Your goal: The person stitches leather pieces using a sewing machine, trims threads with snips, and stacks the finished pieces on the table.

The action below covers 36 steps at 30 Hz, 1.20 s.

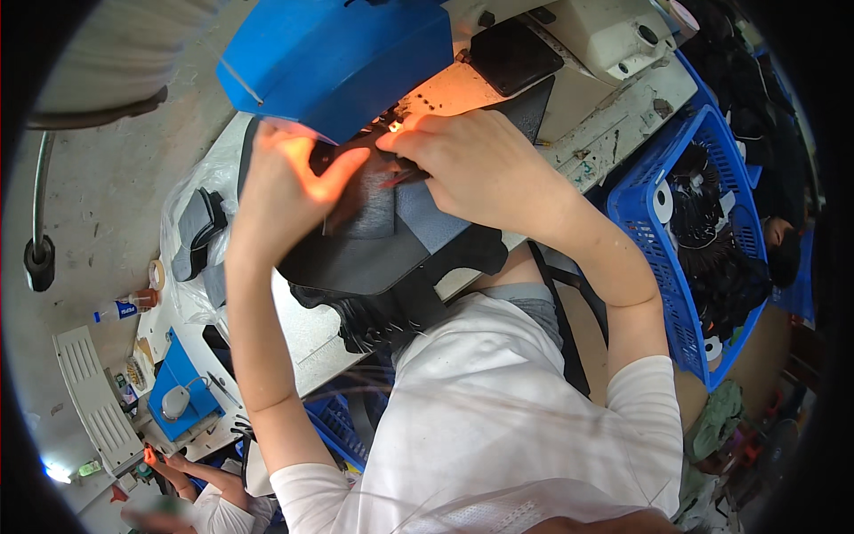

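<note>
Under the blue machine cover [342,67], both my hands work at a lamp-lit spot that looks like a sewing machine's needle area. My left hand [289,182] is at the left of it, thumb stretched away from the fingers; the fingertips are partly hidden and smeared. Fingers bent together, my right hand [471,160] pinches close to the light. A small dark and reddish thing beneath its fingers is too blurred to name. Between the hands lies a dark grey material piece [369,212], on a larger black sheet [356,262] reaching toward my lap.
Black strips [374,320] hang over the table's front edge. To the right stands a blue plastic basket [636,214] holding black pieces and white rolls. Left are a clear plastic bag [182,276] with black pads and a bottle [129,304]. Another person [218,503] sits at lower left.
</note>
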Tool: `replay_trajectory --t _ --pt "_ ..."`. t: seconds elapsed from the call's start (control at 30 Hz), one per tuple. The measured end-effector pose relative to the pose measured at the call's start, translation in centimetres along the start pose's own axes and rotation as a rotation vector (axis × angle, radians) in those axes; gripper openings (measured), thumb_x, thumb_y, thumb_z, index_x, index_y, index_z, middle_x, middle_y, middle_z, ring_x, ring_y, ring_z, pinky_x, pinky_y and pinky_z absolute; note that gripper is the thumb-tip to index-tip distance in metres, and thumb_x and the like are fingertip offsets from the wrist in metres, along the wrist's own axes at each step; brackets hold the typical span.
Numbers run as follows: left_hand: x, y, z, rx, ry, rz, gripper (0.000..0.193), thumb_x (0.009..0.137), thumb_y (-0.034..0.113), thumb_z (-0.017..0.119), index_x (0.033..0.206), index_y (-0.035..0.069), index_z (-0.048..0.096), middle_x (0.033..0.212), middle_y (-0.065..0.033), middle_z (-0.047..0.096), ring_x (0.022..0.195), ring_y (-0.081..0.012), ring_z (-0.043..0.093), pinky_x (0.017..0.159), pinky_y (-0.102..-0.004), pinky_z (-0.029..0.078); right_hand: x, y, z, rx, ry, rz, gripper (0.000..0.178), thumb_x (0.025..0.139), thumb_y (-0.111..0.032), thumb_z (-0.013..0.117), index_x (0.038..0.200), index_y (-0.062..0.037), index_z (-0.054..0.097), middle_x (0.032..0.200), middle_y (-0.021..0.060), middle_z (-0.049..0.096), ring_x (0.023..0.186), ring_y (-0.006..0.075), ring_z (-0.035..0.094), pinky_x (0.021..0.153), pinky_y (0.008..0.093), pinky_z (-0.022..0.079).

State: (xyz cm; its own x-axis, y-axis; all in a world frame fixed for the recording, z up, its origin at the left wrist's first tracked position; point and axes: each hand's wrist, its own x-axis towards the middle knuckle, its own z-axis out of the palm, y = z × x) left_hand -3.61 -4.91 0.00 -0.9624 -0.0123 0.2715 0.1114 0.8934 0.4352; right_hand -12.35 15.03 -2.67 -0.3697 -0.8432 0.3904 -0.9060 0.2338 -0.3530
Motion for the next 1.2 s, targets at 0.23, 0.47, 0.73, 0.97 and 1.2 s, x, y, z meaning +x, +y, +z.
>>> replay_trajectory --t 0.23,0.47,0.73,0.97,1.2 --pt "-0.6 -5.3 -2.4 0.108 -0.044 -0.162 0.034 0.086 0.024 0.072 0.11 0.0 0.068 0.122 -0.0196 0.063 0.116 -0.0363 0.056 0.102 -0.0443 0.042 -1.8 -1.1 -0.9 0.14 0.146 -0.052 0.024 0.075 -0.004 0.062 0.099 -0.0005 0.063 0.084 0.0101 0.063 0.084 0.0285 0.066 0.074 0.0383 0.053" --pt "-7.5 1.1 -0.4 0.602 0.115 -0.211 0.048 0.09 0.03 0.069 0.123 -0.003 0.059 0.134 -0.0182 0.057 0.121 -0.0354 0.056 0.101 -0.0415 0.045 -1.1 -2.0 -0.6 -0.049 -0.013 0.012 0.034 0.082 -0.01 0.064 0.115 -0.0032 0.061 0.09 0.0094 0.065 0.081 0.0274 0.067 0.069 0.0371 0.053" --pt "-9.0 5.7 0.7 0.258 0.094 -0.383 0.057 0.084 0.027 0.075 0.131 0.001 0.056 0.14 -0.0331 0.041 0.128 -0.0493 0.044 0.106 -0.0479 0.038 -1.2 -3.1 -0.6 -0.048 0.136 -0.039 0.03 0.079 -0.011 0.065 0.108 -0.0047 0.066 0.075 0.0092 0.069 0.063 0.0272 0.067 0.054 0.0362 0.051" --pt "-16.4 7.4 3.5 0.085 0.232 -0.537 0.063 0.083 0.012 0.077 0.139 0.002 0.051 0.118 -0.0214 0.051 0.107 -0.0286 0.055 0.088 -0.0373 0.048 -7.4 -1.8 -2.0 0.599 -0.568 0.148 0.011 0.089 -0.011 0.06 0.096 -0.0044 0.064 0.07 0.0164 0.066 0.07 0.037 0.065 0.063 0.0448 0.05" --pt "-20.0 4.0 12.7 -0.275 0.284 -0.459 0.034 0.085 -0.008 0.067 0.116 -0.001 0.056 0.1 -0.0115 0.054 0.081 -0.0133 0.057 0.061 -0.0227 0.049 -10.3 -0.3 13.6 0.307 -0.15 0.221 0.019 0.077 -0.003 0.059 0.094 -0.0016 0.066 0.091 0.0206 0.068 0.082 0.0395 0.066 0.074 0.0482 0.053"
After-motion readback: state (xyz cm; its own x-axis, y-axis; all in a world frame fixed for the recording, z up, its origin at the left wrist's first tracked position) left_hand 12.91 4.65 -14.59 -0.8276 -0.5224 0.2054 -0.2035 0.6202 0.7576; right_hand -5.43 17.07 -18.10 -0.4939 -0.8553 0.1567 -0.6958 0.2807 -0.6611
